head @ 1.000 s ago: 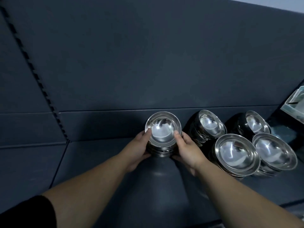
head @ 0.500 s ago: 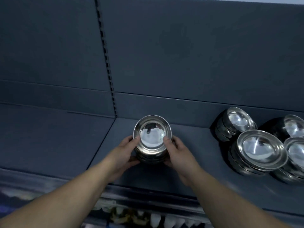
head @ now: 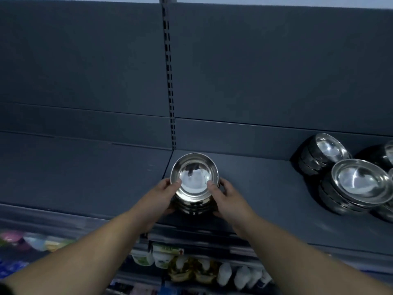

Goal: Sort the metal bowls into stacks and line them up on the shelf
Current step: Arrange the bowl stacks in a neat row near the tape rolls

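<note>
The stack of bowls (head: 194, 177) gripped between the left hand (head: 162, 195) and right hand (head: 228, 198) has travelled left along the shelf (head: 265, 188). The neighbouring stacks (head: 359, 184), a second ago just beside the right fingers (head: 211, 186), now lie well apart to their right. The slotted upright (head: 170, 81) now stands just beyond the fingers.

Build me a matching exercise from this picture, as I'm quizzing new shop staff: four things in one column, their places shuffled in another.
Things
1. held bowl stack
2. wide bowl stack
3. slotted upright
4. packaged goods

Places
A. on a lower tier, beneath the shelf
B. gripped between the left hand and the right hand
C. on the back wall, behind the held bowl stack
D. at the right end of the shelf

Pairs: 1-B, 2-D, 3-C, 4-A
</note>
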